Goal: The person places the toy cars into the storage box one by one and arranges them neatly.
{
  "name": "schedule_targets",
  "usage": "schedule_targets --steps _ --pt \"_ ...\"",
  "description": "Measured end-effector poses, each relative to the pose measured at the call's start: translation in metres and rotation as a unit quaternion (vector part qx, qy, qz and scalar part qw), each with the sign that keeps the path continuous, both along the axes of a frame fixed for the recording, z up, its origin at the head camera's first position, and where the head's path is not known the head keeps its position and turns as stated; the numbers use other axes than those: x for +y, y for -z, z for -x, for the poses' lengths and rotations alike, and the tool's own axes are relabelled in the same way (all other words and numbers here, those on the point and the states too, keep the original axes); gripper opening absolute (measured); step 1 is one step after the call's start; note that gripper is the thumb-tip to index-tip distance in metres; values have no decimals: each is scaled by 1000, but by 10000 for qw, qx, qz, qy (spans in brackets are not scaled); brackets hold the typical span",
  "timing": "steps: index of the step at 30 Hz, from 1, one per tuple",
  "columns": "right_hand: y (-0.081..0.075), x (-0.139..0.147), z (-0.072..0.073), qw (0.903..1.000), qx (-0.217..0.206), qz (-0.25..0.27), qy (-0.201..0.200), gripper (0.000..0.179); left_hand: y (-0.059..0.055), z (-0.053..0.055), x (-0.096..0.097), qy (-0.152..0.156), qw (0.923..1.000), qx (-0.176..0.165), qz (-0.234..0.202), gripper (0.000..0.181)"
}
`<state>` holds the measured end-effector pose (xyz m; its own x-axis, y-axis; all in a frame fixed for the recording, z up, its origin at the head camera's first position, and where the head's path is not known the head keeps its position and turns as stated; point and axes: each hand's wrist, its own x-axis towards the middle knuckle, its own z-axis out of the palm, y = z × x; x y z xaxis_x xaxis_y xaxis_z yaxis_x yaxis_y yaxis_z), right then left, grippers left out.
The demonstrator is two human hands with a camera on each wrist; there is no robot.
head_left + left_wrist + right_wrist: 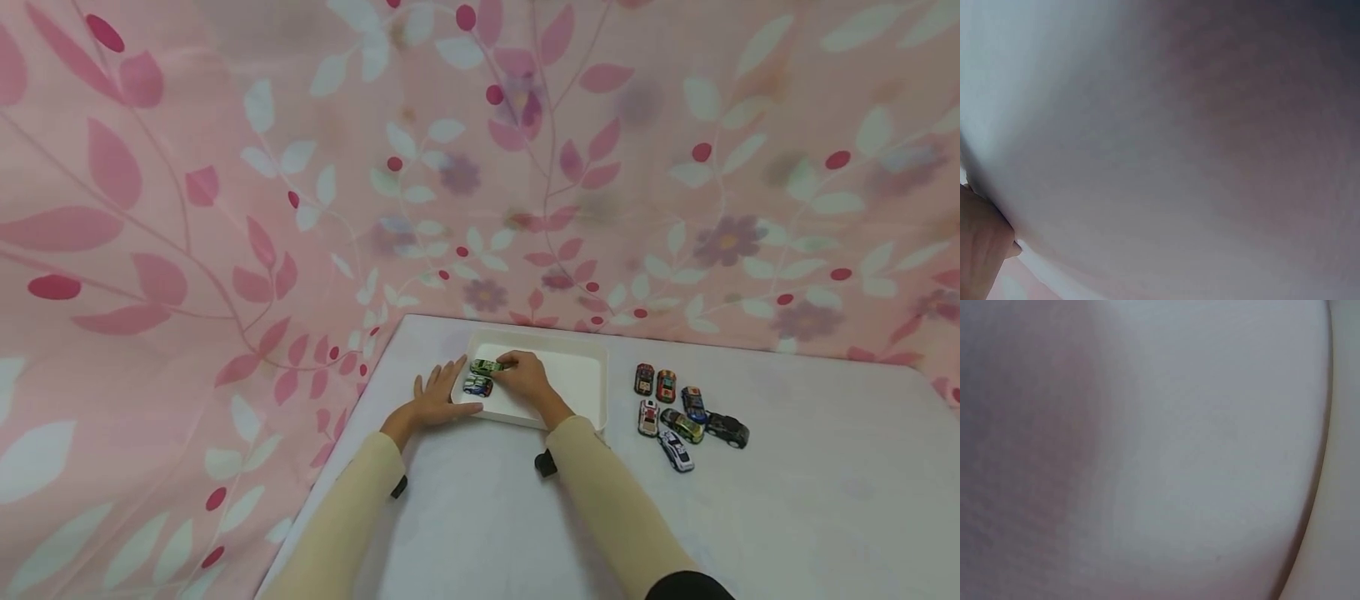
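In the head view, a white tray (581, 379) stands near the far left part of the table. My right hand (527, 381) reaches over its near side and pinches a green toy car (483, 367) at its right end. Just below that car, a white, blue and green toy car (477, 386) lies in the tray's left end. My left hand (433, 403), fingers spread, rests against the tray's left edge with the thumb along its near corner. The left wrist view catches only part of the left hand (984, 240) at its lower left.
Several toy cars lie in a loose group right of the tray, among them a black car (727, 429), a white car (676, 451) and an orange car (666, 386). A white cloth (825, 475) covers the table. Behind it hangs a pink floral curtain (637, 167).
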<state>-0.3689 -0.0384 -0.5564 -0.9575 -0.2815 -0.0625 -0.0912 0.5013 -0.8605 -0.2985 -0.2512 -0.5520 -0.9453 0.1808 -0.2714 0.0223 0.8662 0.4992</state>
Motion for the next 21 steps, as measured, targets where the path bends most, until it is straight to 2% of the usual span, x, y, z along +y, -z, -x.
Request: schedule_targets --steps 5,13,21 --pt "-1 1 0 10000 -12 -32 2 30 -3 0 1 23 10000 -13 89 111" --pt "-3 1 -3 10000 -70 -11 13 40 -6 -4 5 13 10000 34 -57 112" --pt "-5 2 -3 9996 -239 85 -75 43 -2 -3 4 -40 10000 -21 69 112"
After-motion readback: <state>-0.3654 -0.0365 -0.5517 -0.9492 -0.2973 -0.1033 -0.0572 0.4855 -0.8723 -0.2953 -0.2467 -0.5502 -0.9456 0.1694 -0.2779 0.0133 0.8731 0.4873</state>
